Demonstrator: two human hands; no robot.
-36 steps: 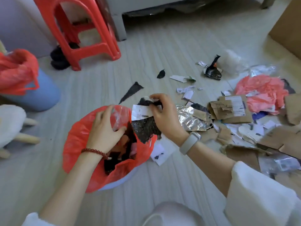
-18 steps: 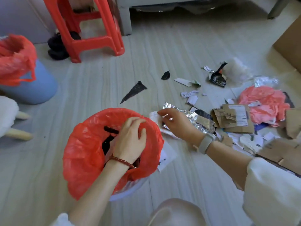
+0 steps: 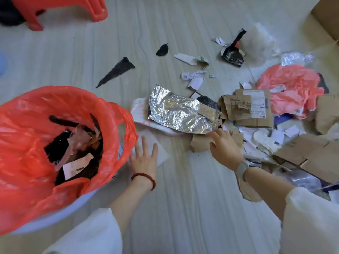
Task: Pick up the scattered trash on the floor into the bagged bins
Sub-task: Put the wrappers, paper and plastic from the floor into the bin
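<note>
Now; left hand (image 3: pixel 145 158) grip apart, flat on white paper (image 3: pixel 156 143) | right hand (image 3: pixel 224 146) grip apart, touching torn cardboard (image 3: pixel 199 143); crinkled foil (image 3: pixel 181 112) beside

The floor holds one bin lined with a red bag (image 3: pixel 60 136) near its left edge. One sheet of silver foil (image 3: pixel 180 113) lies mid-floor. Two loose black scraps, a long triangle (image 3: pixel 117 71) and a small oval (image 3: pixel 162 49), sit farther up. One crumpled pink wad (image 3: pixel 293 85) lies at the right edge, and one red stool (image 3: pixel 60 8) stands at the top-left corner.
</note>
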